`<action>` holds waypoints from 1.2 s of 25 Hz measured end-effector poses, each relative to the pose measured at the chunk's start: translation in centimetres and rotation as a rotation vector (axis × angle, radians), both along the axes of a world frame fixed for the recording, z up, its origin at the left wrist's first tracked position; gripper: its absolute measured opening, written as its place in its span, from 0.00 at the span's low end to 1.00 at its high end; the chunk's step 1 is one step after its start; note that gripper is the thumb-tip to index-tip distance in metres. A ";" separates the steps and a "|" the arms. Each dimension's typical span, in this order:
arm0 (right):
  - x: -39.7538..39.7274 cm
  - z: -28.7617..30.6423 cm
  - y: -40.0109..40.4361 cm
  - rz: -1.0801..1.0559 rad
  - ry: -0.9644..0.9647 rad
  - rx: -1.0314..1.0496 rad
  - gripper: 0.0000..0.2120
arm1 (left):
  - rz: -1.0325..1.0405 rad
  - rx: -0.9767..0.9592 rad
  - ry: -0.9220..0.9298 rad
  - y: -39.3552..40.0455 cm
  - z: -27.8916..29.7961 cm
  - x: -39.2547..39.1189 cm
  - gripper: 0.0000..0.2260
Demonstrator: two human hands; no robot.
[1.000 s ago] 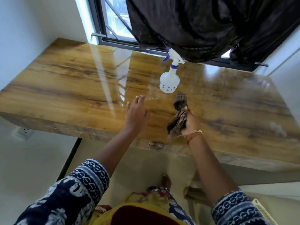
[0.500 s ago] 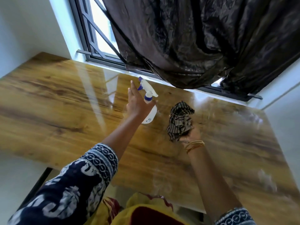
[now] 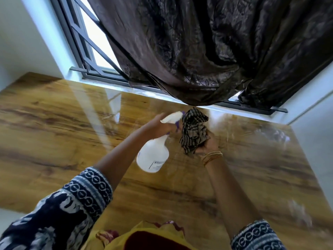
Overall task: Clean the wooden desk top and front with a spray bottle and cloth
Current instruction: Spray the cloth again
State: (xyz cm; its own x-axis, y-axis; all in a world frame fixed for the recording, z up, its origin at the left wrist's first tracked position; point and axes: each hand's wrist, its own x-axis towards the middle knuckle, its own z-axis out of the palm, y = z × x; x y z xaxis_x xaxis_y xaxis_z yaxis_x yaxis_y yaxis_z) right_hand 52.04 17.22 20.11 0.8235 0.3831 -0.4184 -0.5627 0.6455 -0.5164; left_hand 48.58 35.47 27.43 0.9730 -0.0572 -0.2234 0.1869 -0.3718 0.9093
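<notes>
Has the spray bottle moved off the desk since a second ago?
Yes. The spray bottle stood upright on the desk near the window sill; now the left hand holds it lifted and tilted.

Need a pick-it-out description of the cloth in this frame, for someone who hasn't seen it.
Start at the glossy wooden desk top under the window with the dark curtain. Above the desk's middle, two hands meet; the right hand grips the cloth. It is a crumpled rag with dark brown and tan checks, unlike the smooth white plastic spray bottle that the left hand holds beside it.
</notes>
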 end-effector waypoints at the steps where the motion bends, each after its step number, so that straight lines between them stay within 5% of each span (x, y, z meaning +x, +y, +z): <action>1: 0.0 0.7 0.2 0.020 0.003 -0.027 0.24 | -0.080 -0.036 0.108 -0.5 0.7 -0.1 0.13; 3: 0.4 0.8 0.1 0.007 -0.001 -0.056 0.17 | -0.135 0.011 0.222 -1.3 1.4 -0.3 0.14; 7: 0.7 1.0 0.0 -0.024 -0.041 -0.063 0.19 | -0.139 0.050 0.149 -1.3 0.8 0.0 0.04; 9: 0.9 0.3 -0.3 -0.002 -0.067 -0.049 0.32 | -0.120 0.133 0.123 -1.0 0.7 0.4 0.11; 15: 0.7 0.5 -0.5 -0.016 -0.103 0.016 0.36 | -0.168 0.295 0.145 -0.4 0.3 1.2 0.28; 18: 0.5 0.7 -0.3 -0.030 -0.109 0.006 0.32 | -0.132 0.319 0.110 -0.9 1.1 0.1 0.24; 22: 0.1 0.9 -0.2 -0.088 -0.050 -0.070 0.16 | -0.067 0.379 0.035 -1.3 1.1 -0.3 0.17; 26: 0.0 1.0 -0.5 -0.065 -0.021 -0.044 0.19 | -0.098 0.328 0.129 -0.8 1.2 -0.7 0.29; 30: -0.5 1.5 -0.3 0.003 -0.028 -0.025 0.20 | -0.080 0.313 0.100 -0.6 0.2 -1.2 0.22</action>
State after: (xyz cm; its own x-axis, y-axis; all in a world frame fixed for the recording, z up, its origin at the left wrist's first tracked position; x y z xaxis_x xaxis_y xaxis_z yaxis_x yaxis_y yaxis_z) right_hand 51.51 16.93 21.64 0.8340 0.3749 -0.4048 -0.5495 0.6306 -0.5481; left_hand 47.35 34.86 27.59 0.9408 -0.0460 -0.3359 0.2280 -0.6475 0.7272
